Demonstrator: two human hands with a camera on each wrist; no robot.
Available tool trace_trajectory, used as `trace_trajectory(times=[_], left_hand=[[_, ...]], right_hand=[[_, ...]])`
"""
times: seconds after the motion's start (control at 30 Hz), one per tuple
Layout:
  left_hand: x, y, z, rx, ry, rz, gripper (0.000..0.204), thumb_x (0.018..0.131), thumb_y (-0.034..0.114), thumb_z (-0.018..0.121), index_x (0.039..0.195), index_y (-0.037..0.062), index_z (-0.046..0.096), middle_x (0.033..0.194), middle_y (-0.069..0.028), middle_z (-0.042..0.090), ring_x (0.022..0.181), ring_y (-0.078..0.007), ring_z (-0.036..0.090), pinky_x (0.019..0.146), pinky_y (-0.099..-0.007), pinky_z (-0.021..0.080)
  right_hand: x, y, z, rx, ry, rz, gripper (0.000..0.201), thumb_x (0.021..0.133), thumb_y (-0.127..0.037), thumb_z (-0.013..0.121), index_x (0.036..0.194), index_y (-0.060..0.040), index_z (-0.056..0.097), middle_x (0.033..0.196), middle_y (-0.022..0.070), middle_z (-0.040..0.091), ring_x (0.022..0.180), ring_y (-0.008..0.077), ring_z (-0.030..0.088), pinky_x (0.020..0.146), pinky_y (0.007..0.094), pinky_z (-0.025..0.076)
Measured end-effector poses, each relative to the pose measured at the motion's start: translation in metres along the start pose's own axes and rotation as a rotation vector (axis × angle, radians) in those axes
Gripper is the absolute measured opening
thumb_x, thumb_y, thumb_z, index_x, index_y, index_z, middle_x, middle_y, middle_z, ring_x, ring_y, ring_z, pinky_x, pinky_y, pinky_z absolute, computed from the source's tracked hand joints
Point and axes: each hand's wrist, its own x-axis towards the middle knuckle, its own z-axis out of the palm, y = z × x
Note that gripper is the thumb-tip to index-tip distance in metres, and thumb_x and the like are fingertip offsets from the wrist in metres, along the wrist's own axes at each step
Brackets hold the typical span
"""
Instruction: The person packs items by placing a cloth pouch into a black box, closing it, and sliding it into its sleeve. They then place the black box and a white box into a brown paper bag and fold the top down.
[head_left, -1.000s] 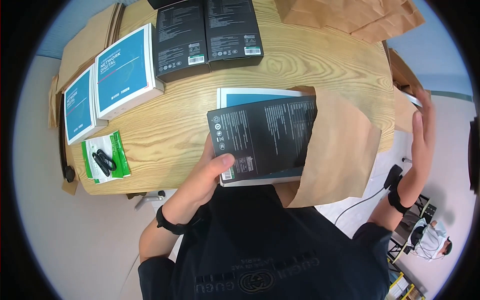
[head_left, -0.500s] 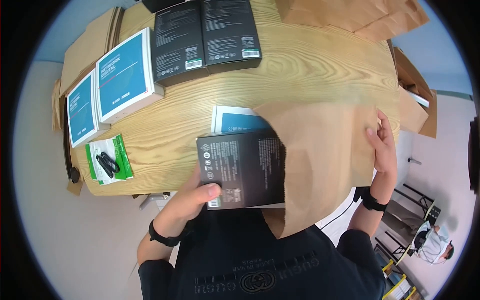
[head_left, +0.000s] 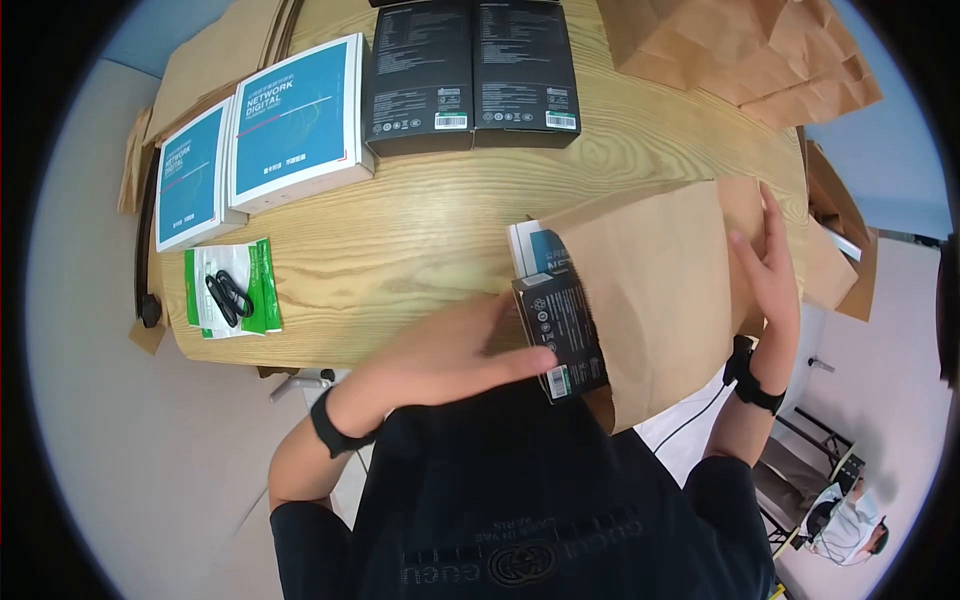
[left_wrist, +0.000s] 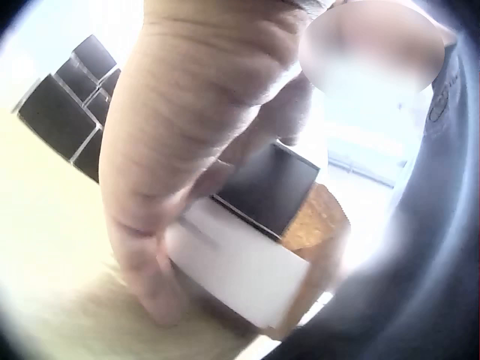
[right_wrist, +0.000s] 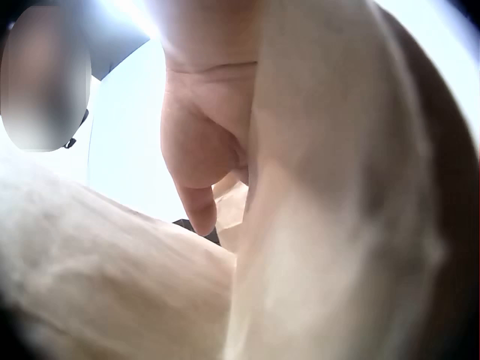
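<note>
A brown paper bag [head_left: 660, 300] lies on its side at the table's front edge, mouth facing left. Partly inside it, a black box [head_left: 565, 335] rests over a white and blue box [head_left: 524, 252]; both stick out of the mouth. My left hand [head_left: 445, 345] is at their outer ends, its straight thumb over the black box. In the left wrist view, the fingers [left_wrist: 154, 292] extend down against the white box's end [left_wrist: 240, 270]. At the bag's closed end, my right hand [head_left: 770, 270] holds the paper, thumb on the upper side; paper hides some fingers.
Two blue and white boxes [head_left: 295, 120] and two black boxes [head_left: 525, 70] stand at the back left. A black cable [head_left: 230, 297] lies on green and white packets [head_left: 262, 285]. Another paper bag [head_left: 740, 55] is at the back right. A person [head_left: 845, 525] sits at lower right.
My right hand came from beyond the table's right edge to the bag's closed end. The black box has slid deeper into the bag, and my left hand has loosened from gripping it.
</note>
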Motion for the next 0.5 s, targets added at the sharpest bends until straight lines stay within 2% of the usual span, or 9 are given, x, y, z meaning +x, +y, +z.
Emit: trace_trajectory(times=[0.03, 0.1, 0.13, 0.2, 0.23, 0.3, 0.37, 0.43, 0.5], left_hand=[[-0.006, 0.006, -0.009, 0.006, -0.004, 0.000, 0.085, 0.094, 0.050, 0.073, 0.148, -0.0072, 0.041, 0.149, -0.0311, 0.049, 0.139, -0.0435, 0.048, 0.118, -0.0424, 0.036], [-0.014, 0.010, -0.024, 0.186, 0.215, -0.020, 0.065, 0.094, 0.029, 0.070, 0.144, -0.0046, 0.047, 0.149, -0.0294, 0.048, 0.138, -0.0446, 0.047, 0.116, -0.0440, 0.038], [-0.012, 0.005, -0.030, 0.191, 0.209, -0.021, 0.065, 0.094, 0.029, 0.070, 0.144, -0.0046, 0.047, 0.149, -0.0294, 0.048, 0.138, -0.0446, 0.047, 0.116, -0.0440, 0.038], [0.002, -0.009, -0.039, 0.531, 0.455, 0.393, 0.068, 0.086, 0.001, 0.056, 0.153, 0.0005, 0.043, 0.154, -0.0218, 0.047, 0.142, -0.0353, 0.046, 0.118, -0.0407, 0.038], [0.014, -0.013, -0.043, 0.535, 0.452, 0.396, 0.068, 0.086, 0.001, 0.056, 0.153, 0.0005, 0.043, 0.154, -0.0218, 0.047, 0.142, -0.0353, 0.046, 0.118, -0.0407, 0.038], [0.040, -0.018, -0.052, 0.499, 0.348, 0.576, 0.085, 0.073, -0.010, 0.048, 0.156, 0.0012, 0.040, 0.153, -0.0223, 0.046, 0.144, -0.0361, 0.041, 0.119, -0.0409, 0.036], [0.055, -0.013, -0.057, 0.419, 0.195, 0.508, 0.086, 0.073, -0.012, 0.048, 0.158, 0.0022, 0.038, 0.152, -0.0220, 0.047, 0.144, -0.0361, 0.041, 0.120, -0.0414, 0.035], [0.066, -0.009, -0.057, 0.347, 0.035, 0.438, 0.088, 0.074, -0.014, 0.049, 0.159, 0.0032, 0.037, 0.152, -0.0217, 0.047, 0.143, -0.0361, 0.041, 0.121, -0.0418, 0.034], [0.077, -0.011, -0.060, 0.388, 0.017, 0.463, 0.084, 0.081, -0.007, 0.065, 0.159, 0.0078, 0.039, 0.136, -0.0158, 0.059, 0.109, -0.0274, 0.054, 0.089, -0.0319, 0.047]], right_hand=[[-0.006, -0.001, -0.002, -0.251, 0.119, -0.072, 0.057, 0.097, -0.008, 0.068, 0.149, -0.0051, 0.045, 0.145, 0.0143, 0.054, 0.132, 0.0249, 0.051, 0.111, 0.0400, 0.040], [-0.026, -0.009, -0.013, -0.339, 0.202, -0.160, 0.054, 0.095, -0.006, 0.068, 0.145, -0.0053, 0.050, 0.146, 0.0163, 0.053, 0.133, 0.0269, 0.050, 0.112, 0.0424, 0.040], [-0.038, -0.012, -0.018, -0.431, 0.277, -0.255, 0.051, 0.094, -0.004, 0.069, 0.142, -0.0056, 0.054, 0.147, 0.0182, 0.052, 0.134, 0.0290, 0.049, 0.112, 0.0447, 0.039], [-0.067, -0.016, -0.027, -0.463, 0.295, -0.335, 0.044, 0.093, -0.004, 0.070, 0.136, -0.0042, 0.058, 0.145, 0.0187, 0.053, 0.132, 0.0297, 0.050, 0.111, 0.0441, 0.039], [-0.083, -0.016, -0.032, -0.495, 0.309, -0.422, 0.039, 0.092, -0.005, 0.070, 0.130, -0.0028, 0.062, 0.142, 0.0191, 0.055, 0.131, 0.0304, 0.051, 0.110, 0.0435, 0.040], [-0.127, 0.004, -0.046, -0.280, 0.251, -0.324, 0.029, 0.091, -0.003, 0.070, 0.119, 0.0001, 0.066, 0.128, 0.0179, 0.064, 0.118, 0.0312, 0.060, 0.103, 0.0398, 0.045], [-0.174, 0.031, -0.065, 0.139, -0.131, -0.116, 0.028, 0.088, -0.002, 0.072, 0.115, 0.0015, 0.065, 0.111, 0.0143, 0.070, 0.102, 0.0266, 0.067, 0.094, 0.0355, 0.050], [-0.176, 0.017, -0.043, 0.136, -0.578, 0.009, 0.040, 0.084, -0.006, 0.077, 0.121, 0.0010, 0.064, 0.107, 0.0125, 0.072, 0.098, 0.0227, 0.069, 0.091, 0.0344, 0.053], [-0.187, 0.012, 0.008, 0.225, -0.560, 0.272, 0.058, 0.078, -0.013, 0.087, 0.128, 0.0006, 0.063, 0.114, 0.0126, 0.072, 0.104, 0.0226, 0.069, 0.093, 0.0356, 0.053]])
